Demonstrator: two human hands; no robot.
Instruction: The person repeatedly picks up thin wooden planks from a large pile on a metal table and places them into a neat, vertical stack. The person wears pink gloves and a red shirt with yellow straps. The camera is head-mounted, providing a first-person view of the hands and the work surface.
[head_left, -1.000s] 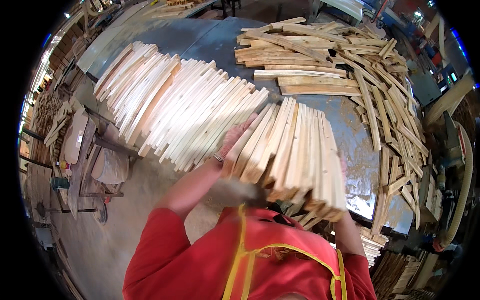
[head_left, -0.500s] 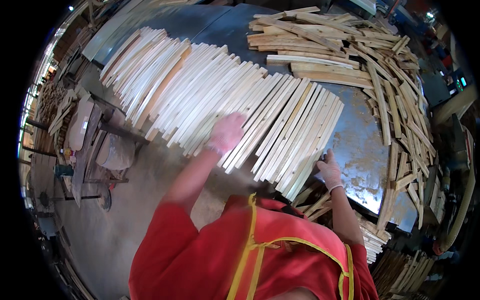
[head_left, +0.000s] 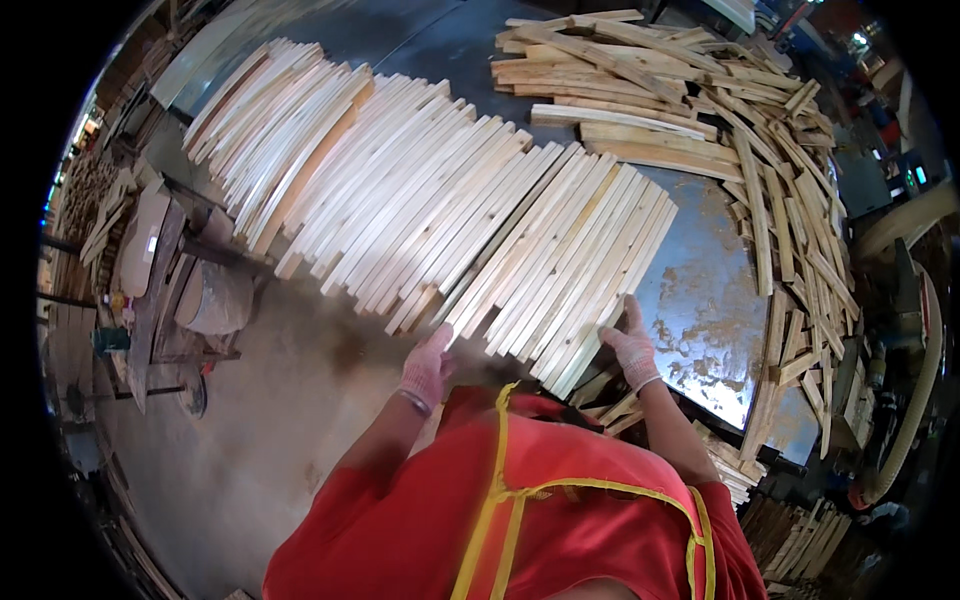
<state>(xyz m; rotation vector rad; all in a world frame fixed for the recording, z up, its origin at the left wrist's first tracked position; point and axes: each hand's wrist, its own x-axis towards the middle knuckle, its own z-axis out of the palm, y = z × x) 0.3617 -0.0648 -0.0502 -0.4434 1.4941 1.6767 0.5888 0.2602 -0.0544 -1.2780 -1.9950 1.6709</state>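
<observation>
A long row of pale wooden strips [head_left: 400,190] lies side by side on the metal table, their near ends jutting unevenly past its front edge. My left hand [head_left: 428,374], in a whitish knit glove, is at the near end of a strip left of the right-hand group [head_left: 570,255]. Its fingers point up along that strip, partly hidden. My right hand [head_left: 631,350], gloved the same way, lies against the outer right side of that group, thumb and fingers apart. The group sits between both hands, with a narrow dark gap on its left.
A jumbled heap of rougher wood strips [head_left: 640,90] covers the table's back and right side. Wood dust marks the bare metal tabletop [head_left: 700,290]. A wheeled stand [head_left: 165,300] is on the floor at left. A pale hose [head_left: 925,370] curves down at far right.
My left hand has come off the top of the strips, down to their near ends. Gaps within the right-hand group have closed up. My right hand has shifted slightly left.
</observation>
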